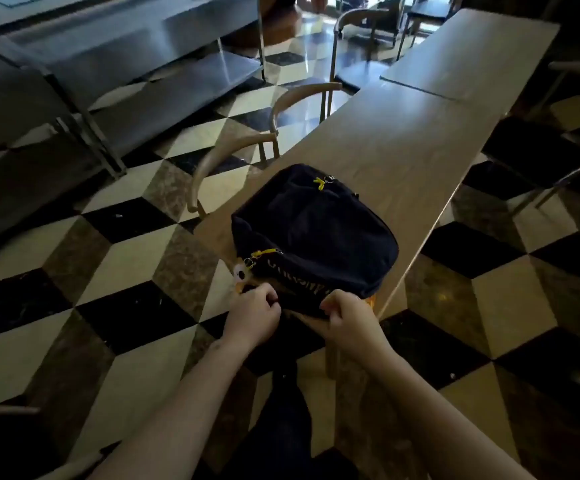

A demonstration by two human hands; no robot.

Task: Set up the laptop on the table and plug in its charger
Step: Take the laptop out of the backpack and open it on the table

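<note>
A dark navy backpack with yellow zipper pulls lies flat on the near end of a long wooden table. A small plush keychain hangs at its near left corner. My left hand pinches the backpack's near edge on the left. My right hand grips the same edge on the right, fingers curled over the fabric. No laptop or charger is visible.
Curved wooden chairs stand along the table's left side. A metal shelving unit fills the upper left. More chairs stand at the far end. The floor is chequered tile.
</note>
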